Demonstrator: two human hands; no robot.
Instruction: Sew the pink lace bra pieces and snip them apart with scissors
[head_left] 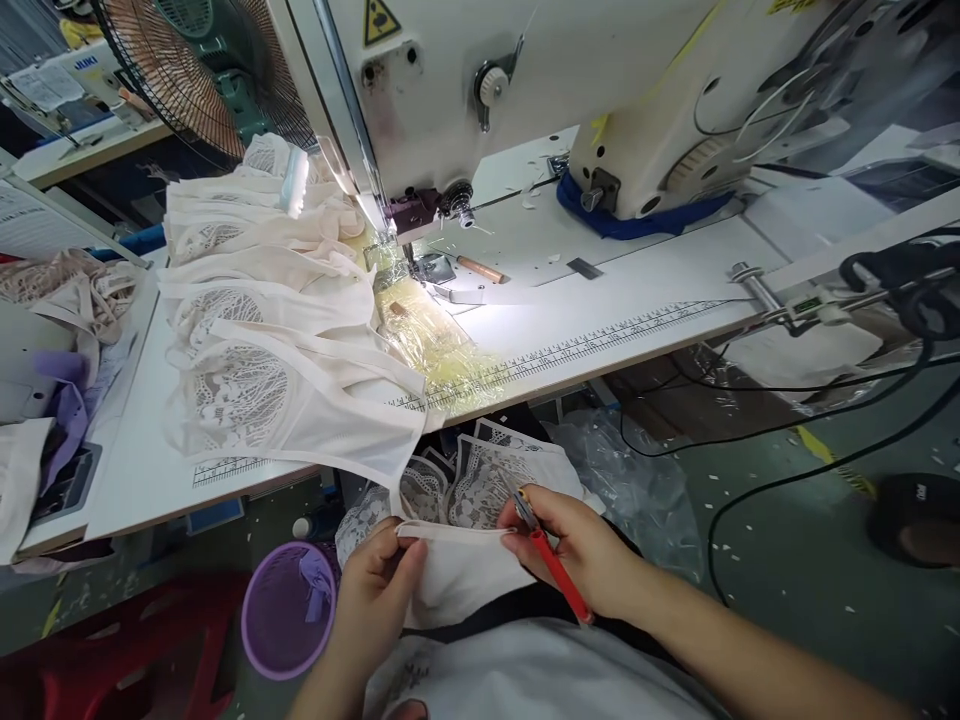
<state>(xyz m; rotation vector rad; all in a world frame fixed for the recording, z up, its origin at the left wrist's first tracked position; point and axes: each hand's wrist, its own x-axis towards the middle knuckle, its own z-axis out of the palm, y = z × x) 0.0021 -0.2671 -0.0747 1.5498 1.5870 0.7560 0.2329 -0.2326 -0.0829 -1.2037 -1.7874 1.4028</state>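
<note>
Green floor (795, 560), basket (274, 632) with purple scrap (316, 582)

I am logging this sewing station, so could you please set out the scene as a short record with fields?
Left hand: pinching the edge of a cream garment
Right hand: holding a red-handled tool, fingertips also at the garment's edge
Machine: white sewing machine, needle area brightly lit
Table: overlapping cream lace-panelled bras left of the needle area; printed ruler along the front
Below table: purple basket containing a purple cloth scrap
Behind bras: fan
</note>
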